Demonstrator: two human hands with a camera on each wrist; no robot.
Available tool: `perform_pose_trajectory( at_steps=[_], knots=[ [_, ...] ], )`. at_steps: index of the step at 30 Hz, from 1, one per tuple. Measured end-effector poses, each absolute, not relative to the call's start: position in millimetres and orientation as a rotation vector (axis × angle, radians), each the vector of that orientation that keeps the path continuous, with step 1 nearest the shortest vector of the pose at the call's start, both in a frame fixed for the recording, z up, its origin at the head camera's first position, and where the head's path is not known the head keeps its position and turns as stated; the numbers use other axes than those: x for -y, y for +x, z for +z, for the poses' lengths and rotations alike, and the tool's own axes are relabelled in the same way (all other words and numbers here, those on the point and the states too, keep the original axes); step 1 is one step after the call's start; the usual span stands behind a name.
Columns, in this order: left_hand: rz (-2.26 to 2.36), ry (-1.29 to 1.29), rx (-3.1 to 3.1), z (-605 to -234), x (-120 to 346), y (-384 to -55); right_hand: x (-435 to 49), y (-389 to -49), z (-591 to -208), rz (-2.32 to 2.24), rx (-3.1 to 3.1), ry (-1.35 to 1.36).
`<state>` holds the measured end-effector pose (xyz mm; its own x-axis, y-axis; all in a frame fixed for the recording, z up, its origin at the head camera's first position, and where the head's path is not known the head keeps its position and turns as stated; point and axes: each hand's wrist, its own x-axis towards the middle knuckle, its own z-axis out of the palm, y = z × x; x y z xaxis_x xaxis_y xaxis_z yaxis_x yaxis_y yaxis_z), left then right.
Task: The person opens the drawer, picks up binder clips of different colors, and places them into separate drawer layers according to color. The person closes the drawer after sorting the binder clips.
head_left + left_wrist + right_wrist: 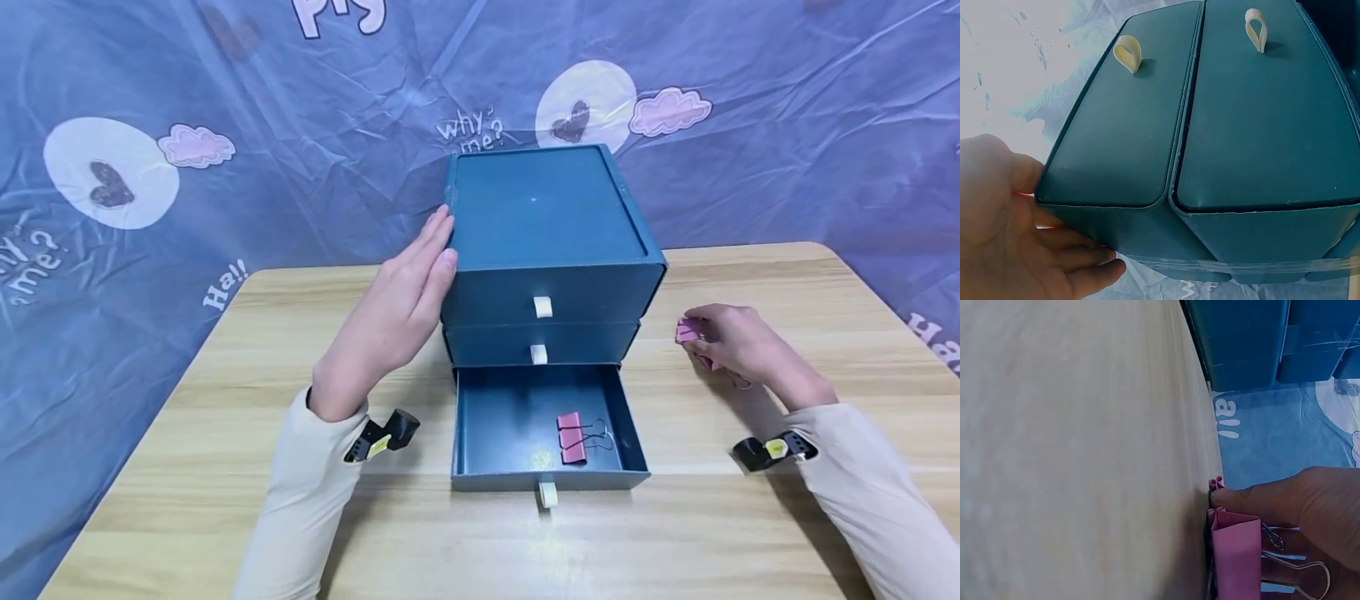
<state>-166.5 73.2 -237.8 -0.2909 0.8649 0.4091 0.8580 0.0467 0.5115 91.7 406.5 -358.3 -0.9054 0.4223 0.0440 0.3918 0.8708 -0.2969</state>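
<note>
Left hand: fingers straight, flat against the drawer box left wall. Bottom drawer pulled out, one pink clip inside. Right of the box, right hand pinches another pink binder clip at the table.

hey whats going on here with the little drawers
A person sits at a wooden table with a small blue three-drawer chest. The left hand rests flat against the chest's left side, fingers straight. The bottom drawer is pulled open, and one pink binder clip lies inside it. The two upper drawers are shut. The right hand, to the right of the chest, grips more pink binder clips just above the table.
</note>
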Motion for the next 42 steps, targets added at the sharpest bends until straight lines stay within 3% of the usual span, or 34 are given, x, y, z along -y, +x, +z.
perform_pose_trajectory(
  at_steps=[6, 15, 24, 42],
  knots=[
    [1.068, 1.848, -2.263, -237.1, -74.0, -165.6, -399.7, 94.0, -354.8, 0.422, 2.888, -0.59],
    [1.091, 1.865, -2.265, -237.9, -75.2, -166.3, -375.6, 92.3, -329.0, 0.325, 2.807, -0.275],
    [1.074, 1.86, -2.275, -238.6, -77.0, -166.3, -350.8, 97.1, -306.5, 0.275, 2.843, -0.217],
    [1.11, 1.864, -2.278, -239.2, -76.1, -167.1, -336.2, 92.5, -300.1, 0.233, 2.817, -0.049]
  ],
)
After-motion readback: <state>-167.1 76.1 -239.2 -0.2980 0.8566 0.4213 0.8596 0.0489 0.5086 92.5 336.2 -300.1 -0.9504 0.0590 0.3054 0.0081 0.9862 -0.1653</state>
